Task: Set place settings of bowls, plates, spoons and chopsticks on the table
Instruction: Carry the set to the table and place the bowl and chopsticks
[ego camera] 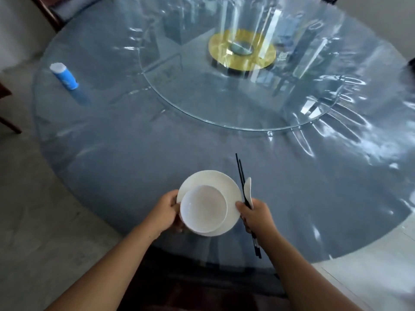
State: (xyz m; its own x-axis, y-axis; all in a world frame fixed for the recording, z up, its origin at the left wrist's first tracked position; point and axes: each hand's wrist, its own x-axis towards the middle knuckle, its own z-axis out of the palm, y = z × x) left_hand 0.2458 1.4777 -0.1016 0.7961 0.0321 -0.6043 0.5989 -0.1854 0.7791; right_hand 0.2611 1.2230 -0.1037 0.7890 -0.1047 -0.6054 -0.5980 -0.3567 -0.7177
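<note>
Round and grey-blue, the table [125, 153] is draped in a clear plastic sheet that wrinkles and glints toward the right, with pale floor around it and dark wooden chair parts at the far left. A glass turntable [202, 104] sits on a gold disc [242, 51] at the far middle. Far left on the table stands a blue and white cylindrical container [64, 75], well apart from everything else.

At the near edge both hands meet over one setting. The left hand [165, 213] curls around the left rim of a white plate [226, 185], with a white bowl [203, 208] resting on the plate's near-left part. The right hand [257, 217] is closed on two black chopsticks [241, 173] and a white spoon [248, 189] — its thumb touches the plate's right rim. Whether the plate rests on the table or is lifted just above it cannot be told.
</note>
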